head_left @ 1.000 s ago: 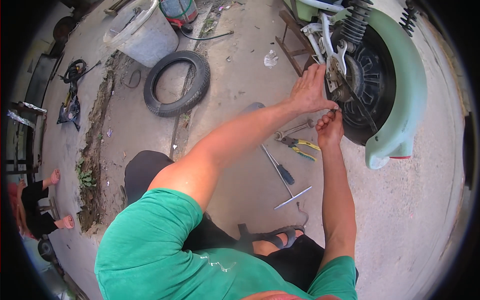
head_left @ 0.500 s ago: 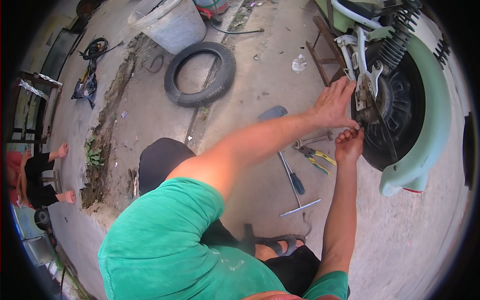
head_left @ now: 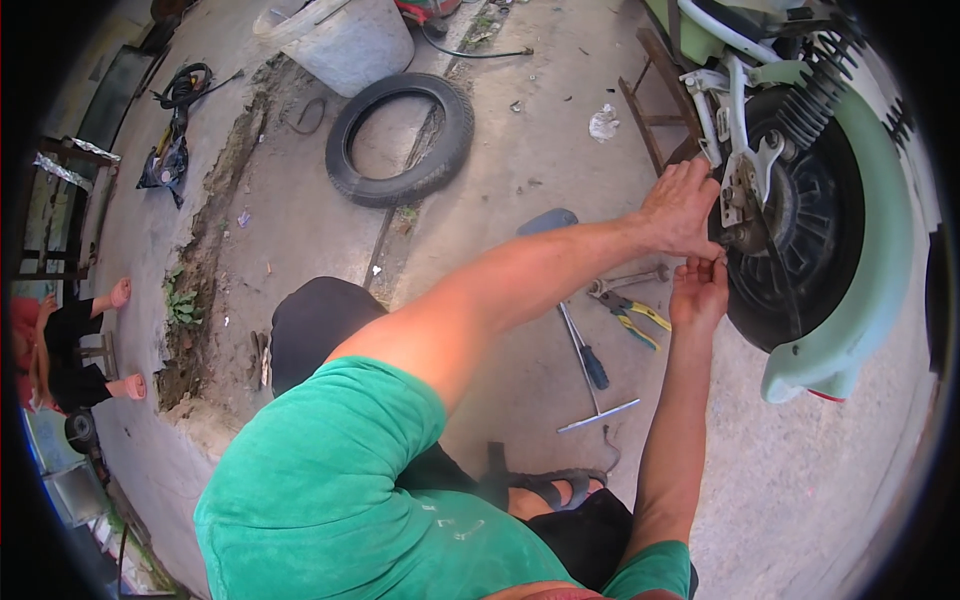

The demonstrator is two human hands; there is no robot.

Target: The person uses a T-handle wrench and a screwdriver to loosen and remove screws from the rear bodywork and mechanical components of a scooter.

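Observation:
My left hand (head_left: 680,215) reaches to the scooter's rear wheel (head_left: 840,250), fingers extended along the frame beside the axle (head_left: 742,235), thumb pointing down at my other fingertips. Just below it my right hand (head_left: 698,295) is palm up, fingers bent and pressed together at the axle's end; what they hold is too small to make out. A pale green mudguard (head_left: 880,250) curves round the tyre, under a coiled shock absorber (head_left: 810,105). On the concrete below my hands lie a wrench (head_left: 630,278), yellow-handled pliers (head_left: 638,325), a screwdriver (head_left: 592,365) and a T-handle tool (head_left: 598,416).
A loose tyre (head_left: 350,170) lies beside a whitish bucket (head_left: 350,55). A wooden stand (head_left: 660,120) is by the scooter. A cable bundle (head_left: 165,160) lies left of a broken concrete edge (head_left: 200,300). A seated person (head_left: 75,350) is at the far left.
Since one second ago the view has shifted, so the wheel sits farther right and lower. My hands stay at the axle; my right fingers are slightly less curled.

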